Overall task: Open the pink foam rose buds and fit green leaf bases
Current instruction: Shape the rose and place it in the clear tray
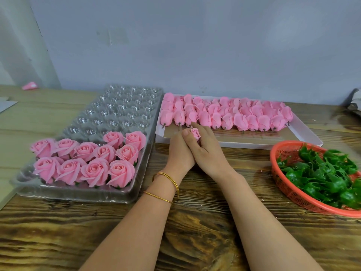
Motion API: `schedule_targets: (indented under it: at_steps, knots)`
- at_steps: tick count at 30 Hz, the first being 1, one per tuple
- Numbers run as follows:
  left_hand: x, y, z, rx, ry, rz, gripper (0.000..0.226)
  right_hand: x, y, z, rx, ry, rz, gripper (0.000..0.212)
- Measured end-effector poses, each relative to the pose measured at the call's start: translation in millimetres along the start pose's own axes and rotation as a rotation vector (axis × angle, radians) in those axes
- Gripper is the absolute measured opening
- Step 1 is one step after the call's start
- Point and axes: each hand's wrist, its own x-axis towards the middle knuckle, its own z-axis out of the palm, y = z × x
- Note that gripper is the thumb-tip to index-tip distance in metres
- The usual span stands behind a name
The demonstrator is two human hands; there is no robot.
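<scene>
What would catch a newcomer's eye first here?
Opened pink foam roses fill the near end of the clear plastic tray at left; rows of closed pink foam buds lie in the white box beyond centre. At centre the left grip and right grip hold one small pink bud, with an orange plastic basket of green leaf bases at right.

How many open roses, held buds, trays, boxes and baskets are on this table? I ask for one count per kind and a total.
Open roses: 11
Held bud: 1
Tray: 1
Box: 1
Basket: 1
Total: 15
</scene>
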Motion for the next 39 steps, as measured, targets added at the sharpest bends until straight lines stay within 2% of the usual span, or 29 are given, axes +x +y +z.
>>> schedule_targets:
  at_steps: [3, 7, 11, 14, 17, 20, 23, 27, 31, 36, 39]
  knots:
    - [2.3, -2.0, -1.7, 0.013, -0.008, -0.028, 0.034, -1.5, -0.8, -1.2, 0.009, -0.078, 0.052, 0.039]
    - [0.1, 0.0, -4.6, -0.011, 0.026, -0.07, 0.044, -2.1, -2.8, -5.5, 0.028, -0.127, 0.04, 0.016]
    - [1.6, -1.1, -6.3, -0.046, -0.044, -0.097, 0.038, -1.7, -6.2, -10.9, 0.128, -0.123, 0.087, 0.029]
    - [1.4, -1.7, -6.2, -0.108, -0.058, -0.098, 0.028, -0.6, -10.5, -21.9, 0.3, -0.158, 0.173, 0.031]
    - [-1.7, 2.4, -7.7, -0.249, -0.064, -0.128, 0.031, 1.5, -11.9, -32.2, 0.671, -0.141, 0.325, 0.03]
    - [-4.1, 4.6, -8.7, -0.351, -0.177, -0.141, 0.031, 3.6, -12.2, -35.1, 0.814, 0.002, 0.326, 0.033]
    - [-7.0, 7.6, -7.7, -0.431, -0.314, -0.166, 0.015, 4.3, -12.8, -35.1, 0.896, 0.066, 0.316, 0.016]
    - [-9.8, 13.2, -9.7, -0.437, -0.476, -0.16, 0.014, 5.0, -10.6, -33.8, 0.84, 0.05, 0.289, 0.019]
    - [-12.0, 15.4, -10.5, -0.44, -0.621, -0.253, 0.031, 4.6, -9.3, -32.2, 0.79, 0.019, 0.266, 0.024]
    - [-13.6, 15.8, -10.3, -0.485, -0.655, -0.332, 0.041, 2.1, -11.9, -27.6, 0.711, -0.053, 0.238, 0.023]
    - [-13.4, 16.8, -11.3, -0.509, -0.654, -0.351, 0.04, 1.4, -13.3, -26.6, 0.683, -0.088, 0.24, 0.026]
